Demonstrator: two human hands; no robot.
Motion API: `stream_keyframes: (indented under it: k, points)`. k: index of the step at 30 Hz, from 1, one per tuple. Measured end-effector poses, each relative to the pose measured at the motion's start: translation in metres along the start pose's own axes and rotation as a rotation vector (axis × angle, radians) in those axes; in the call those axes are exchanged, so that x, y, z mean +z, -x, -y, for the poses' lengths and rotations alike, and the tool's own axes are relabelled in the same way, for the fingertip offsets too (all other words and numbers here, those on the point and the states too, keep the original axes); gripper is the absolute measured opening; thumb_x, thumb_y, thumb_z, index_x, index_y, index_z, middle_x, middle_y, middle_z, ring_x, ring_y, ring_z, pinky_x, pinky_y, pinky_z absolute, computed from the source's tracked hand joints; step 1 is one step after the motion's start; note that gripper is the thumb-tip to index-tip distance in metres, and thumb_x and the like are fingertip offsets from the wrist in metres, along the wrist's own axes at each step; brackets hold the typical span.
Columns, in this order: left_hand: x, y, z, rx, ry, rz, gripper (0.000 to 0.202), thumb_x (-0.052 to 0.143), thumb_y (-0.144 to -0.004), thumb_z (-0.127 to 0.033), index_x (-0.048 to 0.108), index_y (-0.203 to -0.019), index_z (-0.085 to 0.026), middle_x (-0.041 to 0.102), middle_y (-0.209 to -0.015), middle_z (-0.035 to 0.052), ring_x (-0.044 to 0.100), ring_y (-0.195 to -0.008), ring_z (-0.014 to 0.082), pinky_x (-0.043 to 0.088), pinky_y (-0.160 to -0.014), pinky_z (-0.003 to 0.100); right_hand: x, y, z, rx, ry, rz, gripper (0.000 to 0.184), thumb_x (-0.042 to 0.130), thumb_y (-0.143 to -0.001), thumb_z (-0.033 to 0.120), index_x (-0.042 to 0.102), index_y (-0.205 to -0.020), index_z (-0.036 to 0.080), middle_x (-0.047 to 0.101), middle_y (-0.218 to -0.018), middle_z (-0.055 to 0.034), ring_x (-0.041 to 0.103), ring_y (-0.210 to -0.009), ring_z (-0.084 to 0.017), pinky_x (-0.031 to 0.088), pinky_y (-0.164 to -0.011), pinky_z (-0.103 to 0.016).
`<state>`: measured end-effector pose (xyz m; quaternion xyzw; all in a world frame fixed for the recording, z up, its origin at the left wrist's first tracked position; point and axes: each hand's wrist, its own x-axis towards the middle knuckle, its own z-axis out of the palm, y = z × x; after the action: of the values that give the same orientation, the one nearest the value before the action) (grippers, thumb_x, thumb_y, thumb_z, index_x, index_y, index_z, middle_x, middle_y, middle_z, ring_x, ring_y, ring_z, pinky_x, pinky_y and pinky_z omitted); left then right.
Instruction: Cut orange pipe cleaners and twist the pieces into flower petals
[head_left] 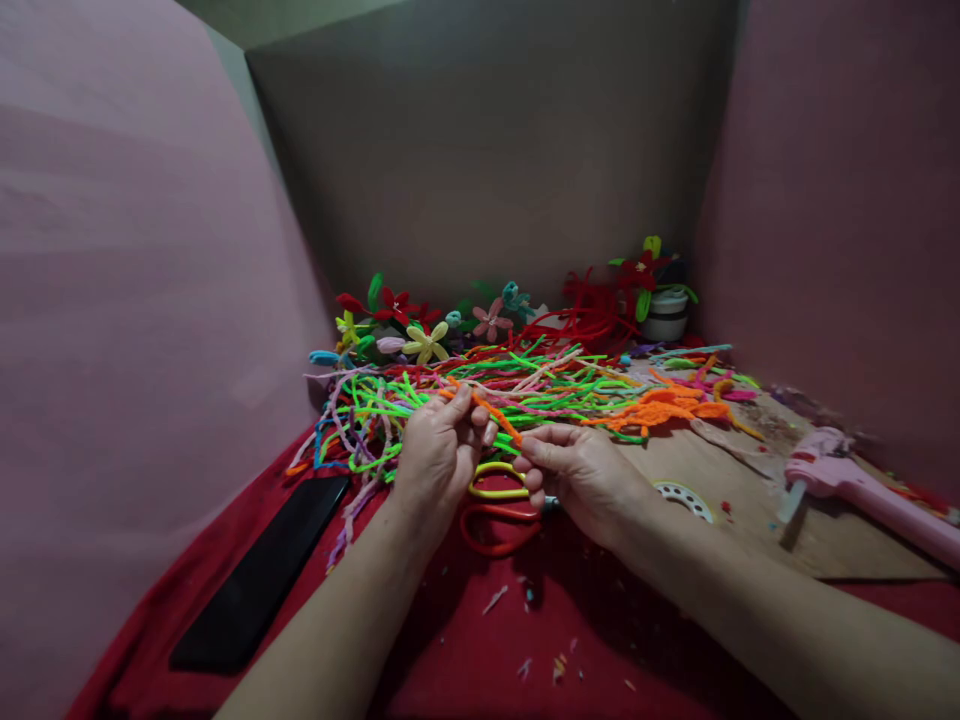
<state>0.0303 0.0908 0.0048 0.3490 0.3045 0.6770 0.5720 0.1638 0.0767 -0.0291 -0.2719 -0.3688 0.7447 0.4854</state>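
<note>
An orange pipe cleaner (495, 413) is stretched between my two hands, slanting down to the right. My left hand (444, 445) pinches its upper end between thumb and fingers. At the lower end, the thumb and forefinger of my right hand (574, 465) are closed on it. Just below the hands lie scissors (501, 548) with one yellow and one red handle loop; their blades are mostly hidden by my right hand. A wide heap of pipe cleaners (555, 385) in green, pink, red and other colours spreads behind my hands. Bent orange pieces (667, 408) lie to its right.
A black phone-like slab (259, 575) lies at left on the red cloth (450, 660). To the right, a pink glue gun (862, 480) and a white ring (684, 498) rest on a brown board (750, 540). Fuzzy flowers (426, 343) and a small pot (666, 315) stand behind.
</note>
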Motion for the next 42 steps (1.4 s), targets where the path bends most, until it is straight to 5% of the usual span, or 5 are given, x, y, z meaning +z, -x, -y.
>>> stream_keyframes:
  k: [7, 18, 27, 32, 42]
  points:
    - [-0.0047, 0.0031, 0.0070, -0.204, -0.233, 0.274, 0.025, 0.066, -0.070, -0.032, 0.060, -0.084, -0.012, 0.052, -0.056, -0.0019, 0.047, -0.045, 0.0056, 0.036, -0.043, 0.017, 0.0001, 0.0004, 0.0043, -0.019, -0.021, 0.002, 0.019, 0.073, -0.061, 0.023, 0.060, -0.069, 0.011, 0.061, -0.056, -0.0026, 0.053, -0.042, -0.008, 0.043, -0.039, -0.019]
    - [-0.0052, 0.0037, 0.0082, -0.159, -0.354, 0.142, 0.027, 0.070, -0.064, -0.032, 0.051, -0.063, -0.013, 0.040, -0.043, -0.0067, 0.034, -0.037, 0.0026, 0.024, -0.038, 0.016, -0.0085, -0.0041, 0.0086, 0.103, 0.095, 0.127, 0.020, 0.061, -0.071, 0.030, 0.062, -0.073, 0.010, 0.064, -0.062, -0.0062, 0.056, -0.046, -0.011, 0.044, -0.044, -0.022]
    - [-0.0047, 0.0027, 0.0079, -0.109, -0.403, 0.061, 0.025, 0.067, -0.064, -0.028, 0.047, -0.059, -0.015, 0.041, -0.041, -0.0068, 0.029, -0.030, 0.0022, 0.015, -0.032, 0.017, 0.0013, -0.0008, 0.0052, -0.065, 0.596, -0.073, 0.027, 0.057, -0.071, 0.034, 0.051, -0.052, 0.016, 0.052, -0.045, 0.0015, 0.042, -0.035, -0.007, 0.030, -0.035, -0.021]
    - [-0.0036, 0.0027, 0.0050, -0.140, -0.426, 0.077, 0.029, 0.069, -0.062, -0.028, 0.044, -0.055, -0.015, 0.039, -0.039, -0.0074, 0.027, -0.030, 0.0020, 0.015, -0.032, 0.017, -0.0007, 0.0006, 0.0088, -0.181, 0.541, 0.006, 0.020, 0.057, -0.070, 0.030, 0.061, -0.061, 0.013, 0.061, -0.060, -0.0028, 0.049, -0.054, -0.010, 0.038, -0.055, -0.024]
    - [-0.0036, 0.0081, 0.0083, -0.127, -0.470, 0.145, 0.033, 0.066, -0.065, -0.031, 0.042, -0.049, -0.015, 0.035, -0.038, -0.0072, 0.026, -0.031, 0.0021, 0.016, -0.033, 0.018, -0.0032, -0.0024, 0.0078, -0.129, 0.414, -0.014, 0.012, 0.060, -0.065, 0.023, 0.064, -0.070, 0.013, 0.061, -0.059, -0.0025, 0.053, -0.056, -0.012, 0.037, -0.055, -0.025]
